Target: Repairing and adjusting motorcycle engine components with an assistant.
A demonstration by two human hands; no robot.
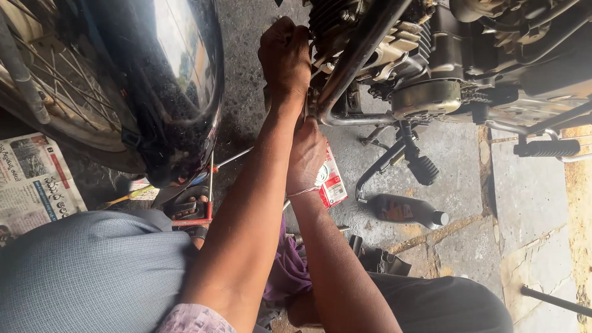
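My left hand [285,55] is a closed fist pressed against the front of a motorcycle engine [425,68], beside the dark frame down tube [354,58]. What it grips is hidden by the fingers. My right hand [306,154], with a thin thread around its wrist, is closed just below the tube's lower bend. A thin metal tool [306,110] sticks up from this hand to the bend. Behind the right hand, a red and white packet [333,185] lies on the ground.
The front wheel with its shiny black mudguard [179,80] fills the left. A black bottle [407,209] lies on the paved ground under the engine. The rest includes a footpeg [549,148], a newspaper [31,185], a purple cloth [290,265] and thin rods [211,179] by my sandalled foot [191,213].
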